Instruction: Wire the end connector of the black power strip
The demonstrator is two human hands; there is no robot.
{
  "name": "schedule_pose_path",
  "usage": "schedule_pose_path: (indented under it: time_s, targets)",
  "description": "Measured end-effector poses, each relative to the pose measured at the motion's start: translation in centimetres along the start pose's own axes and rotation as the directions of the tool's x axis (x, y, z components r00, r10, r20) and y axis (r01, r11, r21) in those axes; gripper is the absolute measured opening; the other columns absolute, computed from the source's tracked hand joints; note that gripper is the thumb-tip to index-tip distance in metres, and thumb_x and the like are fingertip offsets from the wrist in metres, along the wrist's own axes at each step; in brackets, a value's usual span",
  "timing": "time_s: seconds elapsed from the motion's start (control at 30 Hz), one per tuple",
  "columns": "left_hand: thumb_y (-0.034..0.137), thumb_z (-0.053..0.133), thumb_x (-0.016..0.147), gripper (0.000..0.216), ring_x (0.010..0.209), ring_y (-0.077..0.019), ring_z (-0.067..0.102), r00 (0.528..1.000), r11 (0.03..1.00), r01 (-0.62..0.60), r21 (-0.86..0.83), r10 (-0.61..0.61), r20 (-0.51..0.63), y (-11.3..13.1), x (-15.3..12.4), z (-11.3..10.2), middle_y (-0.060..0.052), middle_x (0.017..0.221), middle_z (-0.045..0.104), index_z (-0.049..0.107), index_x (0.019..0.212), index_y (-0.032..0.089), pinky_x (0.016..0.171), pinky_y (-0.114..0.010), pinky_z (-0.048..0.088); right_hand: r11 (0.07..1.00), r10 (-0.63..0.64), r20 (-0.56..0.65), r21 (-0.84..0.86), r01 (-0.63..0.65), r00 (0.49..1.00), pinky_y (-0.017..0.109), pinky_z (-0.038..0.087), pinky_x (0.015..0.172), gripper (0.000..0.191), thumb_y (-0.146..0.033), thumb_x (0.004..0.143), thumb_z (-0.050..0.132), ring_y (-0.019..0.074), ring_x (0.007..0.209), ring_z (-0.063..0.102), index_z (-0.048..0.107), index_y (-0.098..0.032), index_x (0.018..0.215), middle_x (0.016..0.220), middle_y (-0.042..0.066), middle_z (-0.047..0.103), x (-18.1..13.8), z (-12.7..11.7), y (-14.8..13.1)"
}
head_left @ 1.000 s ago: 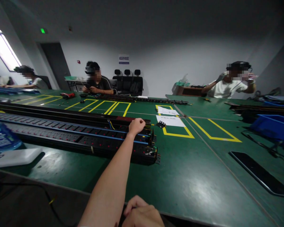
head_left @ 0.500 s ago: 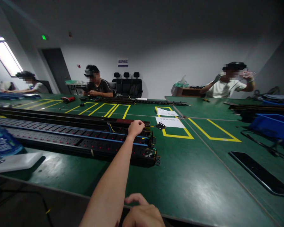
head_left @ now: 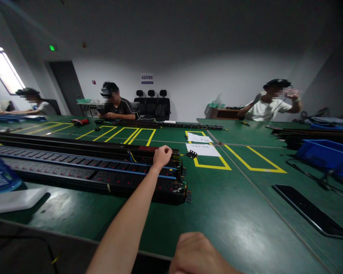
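My left hand (head_left: 162,156) reaches far out over the right ends of the long black strips, its fingers pinched together. Whatever is between those fingertips, if anything, is too small to make out. Below it lie a black power strip with blue edges (head_left: 122,163) and a nearer power strip with rows of small red marks (head_left: 143,182). Behind them runs a dark rail (head_left: 74,144). Loose blue and yellow wires (head_left: 132,156) stick up left of the hand. Close to the camera, my right hand (head_left: 202,255) is curled into a fist, its fingertips hidden. Right of my left hand is a small black bracket (head_left: 192,154).
White paper sheets (head_left: 204,149) lie within yellow tape on the green table (head_left: 240,213). A black phone (head_left: 311,209) and a blue bin (head_left: 326,154) are at right. A bottle (head_left: 2,177) and a white device (head_left: 17,199) stand left. Three people sit across the table.
The view has shifted slightly. My right hand has moved right, and its previously stretched finger is now out of sight. My left hand stays over the strip ends.
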State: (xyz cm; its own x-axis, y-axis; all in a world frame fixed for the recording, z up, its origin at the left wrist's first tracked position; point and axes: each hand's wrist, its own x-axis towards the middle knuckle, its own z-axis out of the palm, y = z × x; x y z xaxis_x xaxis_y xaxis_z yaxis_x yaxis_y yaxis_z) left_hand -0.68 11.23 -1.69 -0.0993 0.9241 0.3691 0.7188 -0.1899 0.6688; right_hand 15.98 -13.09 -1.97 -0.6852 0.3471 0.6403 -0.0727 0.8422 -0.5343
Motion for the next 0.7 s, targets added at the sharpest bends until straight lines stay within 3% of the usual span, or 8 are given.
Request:
schedule_pose_path:
  time_s: [0.07,0.13,0.23,0.33,0.43,0.53,0.63,0.7]
  targets:
    - [0.021,0.051,0.088,0.019,0.087,-0.0156,0.068,0.999,0.998,-0.05,-0.023,0.05,-0.019,0.7,-0.1,-0.4,-0.003,0.092,0.075,0.07,0.085,0.02,0.084,-0.024,0.05,0.973,0.154,-0.046,-0.169,-0.16,0.987,0.021,0.044,0.055,0.04,-0.038,0.101,0.044,0.01,0.053,0.057,0.063,-0.021,0.07,0.057,-0.002,0.061,0.6,-3.2,-0.3]
    - [0.019,0.051,0.088,0.017,0.086,-0.0146,0.067,0.995,0.994,-0.101,-0.036,0.1,-0.029,1.5,-0.5,-1.4,-0.002,0.091,0.074,0.068,0.086,0.02,0.083,-0.024,0.05,0.937,0.294,-0.067,-0.176,-0.301,0.953,0.022,0.043,0.055,0.036,-0.035,0.099,0.048,0.0102,0.053,0.056,0.064,-0.021,0.07,0.057,-0.002,0.06,0.9,-6.0,0.3]
    - [0.017,0.055,0.085,0.015,0.093,-0.0168,0.066,0.956,0.96,-0.281,0.003,0.28,-0.083,2.3,-2.5,-3.8,-0.002,0.096,0.072,0.066,0.093,0.022,0.09,-0.027,0.05,0.865,0.5,-0.067,-0.009,-0.502,0.863,0.022,0.04,0.052,0.037,-0.038,0.099,0.047,0.0108,0.048,0.054,0.066,-0.021,0.073,0.049,-0.003,0.057,0.8,-9.0,3.5]
    - [0.019,0.054,0.086,0.022,0.099,-0.0186,0.065,0.933,0.95,-0.309,0.037,0.311,-0.18,2.2,-6.2,-7.0,-0.004,0.106,0.069,0.063,0.105,0.023,0.092,-0.031,0.051,0.747,0.663,-0.189,0.242,-0.62,0.725,0.024,0.038,0.049,0.041,-0.047,0.096,0.05,0.0115,0.042,0.051,0.066,-0.018,0.07,0.045,-0.001,0.055,0.5,-10.8,7.8]
    - [0.023,0.053,0.087,0.021,0.092,-0.0194,0.065,0.916,0.968,-0.233,0.09,0.25,-0.314,1.1,-11.0,-10.2,-0.004,0.103,0.067,0.062,0.107,0.025,0.084,-0.033,0.054,0.682,0.729,-0.367,0.455,-0.572,0.577,0.027,0.043,0.053,0.039,-0.049,0.09,0.057,0.0109,0.04,0.047,0.062,-0.019,0.066,0.04,-0.004,0.047,0.1,-11.9,11.5]
    - [0.031,0.052,0.088,0.019,0.084,-0.02,0.064,0.877,0.981,-0.095,0.167,0.162,-0.453,-0.9,-15.3,-12.7,-0.005,0.102,0.065,0.061,0.105,0.026,0.073,-0.034,0.056,0.701,0.712,-0.516,0.49,-0.518,0.475,0.027,0.043,0.053,0.037,-0.05,0.084,0.064,0.009,0.038,0.042,0.062,-0.018,0.065,0.039,-0.006,0.043,-0.9,-12.4,14.0]
    - [0.036,0.054,0.085,0.026,0.079,-0.021,0.063,0.831,0.963,0.075,0.26,0.084,-0.55,-3.6,-18.1,-14.5,-0.007,0.099,0.063,0.061,0.104,0.021,0.073,-0.037,0.056,0.669,0.737,-0.579,0.553,-0.497,0.348,0.027,0.042,0.049,0.039,-0.054,0.075,0.07,0.0086,0.036,0.037,0.062,-0.017,0.063,0.038,-0.007,0.039,-2.2,-12.3,15.6]
    - [0.039,0.054,0.081,0.031,0.08,-0.0223,0.062,0.802,0.949,0.191,0.252,-0.003,-0.598,-5.7,-19.1,-15.2,-0.008,0.097,0.062,0.06,0.103,0.018,0.076,-0.04,0.056,0.637,0.763,-0.574,0.59,-0.495,0.297,0.027,0.04,0.048,0.04,-0.056,0.071,0.072,0.0085,0.035,0.035,0.062,-0.017,0.063,0.038,-0.008,0.038,-2.8,-12.0,16.2]
